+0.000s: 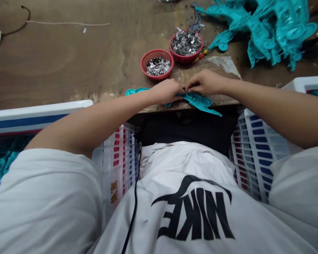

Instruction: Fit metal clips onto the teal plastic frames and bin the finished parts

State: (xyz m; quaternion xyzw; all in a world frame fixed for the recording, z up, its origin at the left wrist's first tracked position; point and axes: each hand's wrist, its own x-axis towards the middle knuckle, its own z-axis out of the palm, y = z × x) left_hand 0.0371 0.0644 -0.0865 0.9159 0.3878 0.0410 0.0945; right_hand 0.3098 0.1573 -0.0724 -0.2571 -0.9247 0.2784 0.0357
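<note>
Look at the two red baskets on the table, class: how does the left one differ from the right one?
The left basket shows much of its inner wall, while the right basket is heaped up near its rim. The left basket stands closer to the table's front edge; the right basket stands farther back. The left basket has the left hand just in front; the right basket has a red-and-yellow tool beside it. Both are round and hold small metal pieces.

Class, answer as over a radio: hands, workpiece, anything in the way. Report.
Left hand gripping turquoise plastic part; right hand at it, grip unclear. Part juts past near edge of wooden table. Two red baskets of metal pieces beyond hands, not between them.
</note>
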